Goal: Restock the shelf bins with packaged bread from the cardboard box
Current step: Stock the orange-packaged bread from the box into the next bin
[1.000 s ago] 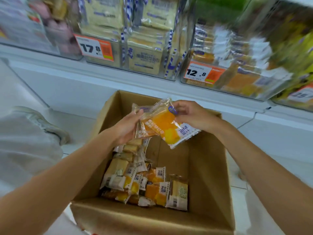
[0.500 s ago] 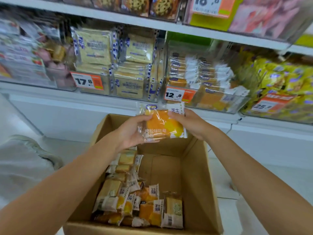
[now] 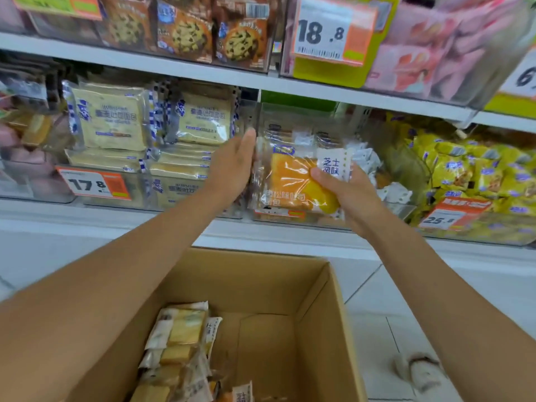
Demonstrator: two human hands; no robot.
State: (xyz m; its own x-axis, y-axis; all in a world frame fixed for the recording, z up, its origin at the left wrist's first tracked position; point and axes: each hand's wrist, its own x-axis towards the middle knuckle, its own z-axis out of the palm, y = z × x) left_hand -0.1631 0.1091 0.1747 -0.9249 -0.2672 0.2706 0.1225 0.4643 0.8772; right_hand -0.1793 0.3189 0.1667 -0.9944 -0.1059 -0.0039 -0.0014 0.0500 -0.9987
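Observation:
An orange-and-yellow bread packet (image 3: 293, 181) in clear wrap is held upright against the front of a clear shelf bin (image 3: 403, 207) stocked with similar packets. My right hand (image 3: 345, 190) grips its right lower side, thumb across the front. My left hand (image 3: 235, 166) lies flat with straight fingers against the packet's left edge. Below, the open cardboard box (image 3: 327, 314) holds several more bread packets (image 3: 179, 346) at its near left.
Left of the bin stands a bin of pale toast packs (image 3: 139, 126) with a 17.8 price tag (image 3: 92, 184). Yellow snack bags (image 3: 470, 169) fill the bin on the right. Cookie packs (image 3: 185, 33) sit on the shelf above. White tile floor (image 3: 385, 300) lies right of the box.
Both hands have lifted the packet from above the box up to the front of the shelf bin. My left hand has straightened from a grip to flat fingers.

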